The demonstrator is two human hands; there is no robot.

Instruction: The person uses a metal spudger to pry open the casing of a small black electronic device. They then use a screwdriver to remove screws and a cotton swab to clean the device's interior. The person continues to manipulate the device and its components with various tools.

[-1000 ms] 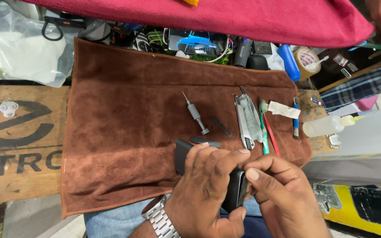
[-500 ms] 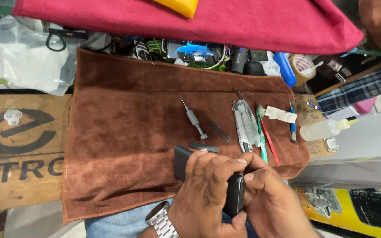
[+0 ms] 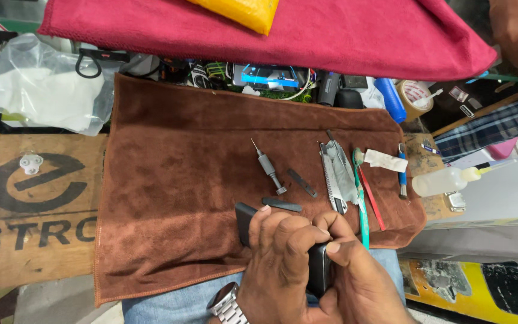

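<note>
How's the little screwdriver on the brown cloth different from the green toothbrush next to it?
The screwdriver is short, grey metal, lying slanted with its thin tip up-left. The toothbrush is longer, green plastic, nearly straight up-down, its lower end hidden behind the right hand. Both lie flat on the brown cloth, untouched.

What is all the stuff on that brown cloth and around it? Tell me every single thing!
brown cloth: 1, brown, spread over the work surface
small screwdriver: 1, grey, middle of the cloth
thin flat strips: 2, dark, below and right of the screwdriver
utility knife: 1, silver-grey, right part of the cloth
toothbrush: 1, green, beside the knife
squeeze bottle: 1, clear, right of the cloth
tape roll: 1, tan, top right
red cloth: 1, red, along the top
plastic bag: 1, clear, top left
phone: 1, black, in both hands
wristwatch: 1, silver, left wrist
left hand: on the phone
right hand: on the phone
</note>
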